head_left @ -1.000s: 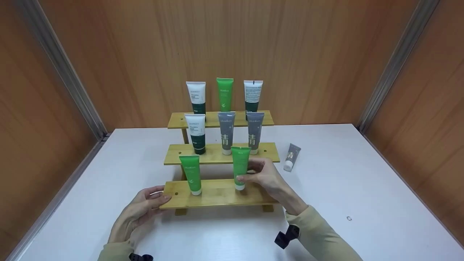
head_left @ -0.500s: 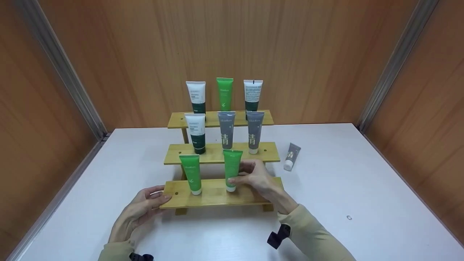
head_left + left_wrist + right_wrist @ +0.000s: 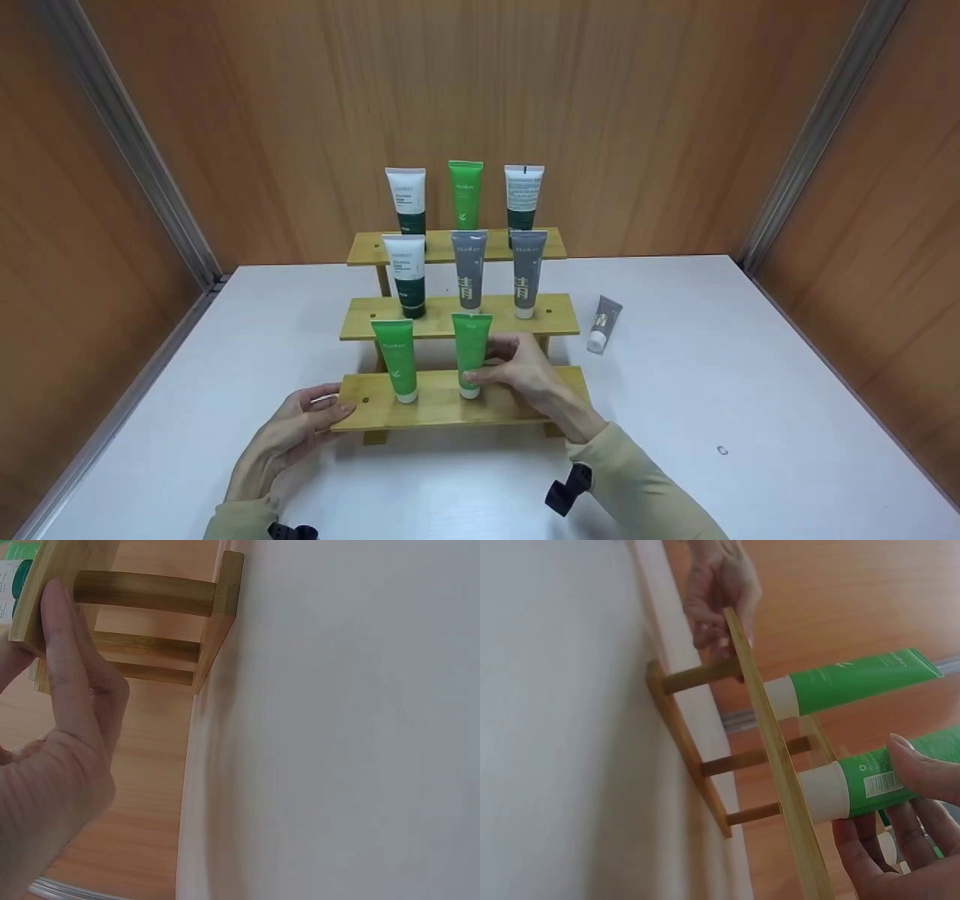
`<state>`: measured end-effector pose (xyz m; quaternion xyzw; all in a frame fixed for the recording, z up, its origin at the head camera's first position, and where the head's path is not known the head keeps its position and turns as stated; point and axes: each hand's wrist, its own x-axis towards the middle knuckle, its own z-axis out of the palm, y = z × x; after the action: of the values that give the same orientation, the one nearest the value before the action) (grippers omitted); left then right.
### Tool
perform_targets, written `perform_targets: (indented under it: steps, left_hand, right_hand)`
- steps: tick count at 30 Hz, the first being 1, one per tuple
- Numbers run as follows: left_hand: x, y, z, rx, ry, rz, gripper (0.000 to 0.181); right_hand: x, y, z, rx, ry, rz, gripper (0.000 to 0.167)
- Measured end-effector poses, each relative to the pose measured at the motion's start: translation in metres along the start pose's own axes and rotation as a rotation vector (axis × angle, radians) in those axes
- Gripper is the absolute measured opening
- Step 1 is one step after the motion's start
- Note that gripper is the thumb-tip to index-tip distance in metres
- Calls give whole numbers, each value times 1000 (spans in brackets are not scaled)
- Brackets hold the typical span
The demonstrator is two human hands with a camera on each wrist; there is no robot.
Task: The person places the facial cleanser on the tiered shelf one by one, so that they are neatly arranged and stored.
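My right hand [image 3: 523, 373] pinches a green tube [image 3: 471, 349] between thumb and fingers. Its white cap [image 3: 826, 793] meets the lowest step of a three-step wooden display rack [image 3: 435, 414], near the middle. A second green tube [image 3: 395, 360] stands on that step to the left, cap down. My left hand [image 3: 296, 427] holds the left end of the same step, thumb on top and fingers underneath; those fingers [image 3: 67, 667] show below the board in the left wrist view.
On the middle step stand a white-and-dark-green tube [image 3: 406, 274] and two grey tubes [image 3: 469, 270]. The top step bears two white-and-dark-green tubes and a green tube [image 3: 466, 193]. A grey tube [image 3: 603, 324] lies on the white table [image 3: 675, 375], with a small ring [image 3: 722, 450] nearer.
My right hand has moved the green tube leftward along the lowest step, from right of the middle to about its middle. My left hand has stayed at the rack's left end.
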<state>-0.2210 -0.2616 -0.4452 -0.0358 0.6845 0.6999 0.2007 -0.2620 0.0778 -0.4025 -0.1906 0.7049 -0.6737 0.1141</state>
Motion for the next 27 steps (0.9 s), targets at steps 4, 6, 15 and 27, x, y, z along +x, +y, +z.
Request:
perform_targets:
  steps: [4,6,15,27]
  left_hand:
    - [0,0,-1,-2,-18,9,81]
    - [0,0,-1,-2,-20,9,82]
    - [0,0,-1,-5,-25,4,82]
    - [1,-1,-1,-11,-10,1,82]
  right_hand:
    - [1,1,2,3,-3,4,40]
    - [1,1,2,1,-3,6,40]
    - [2,2,2,-9,-17,7,41]
    - [2,3,2,-5,-32,-8,42]
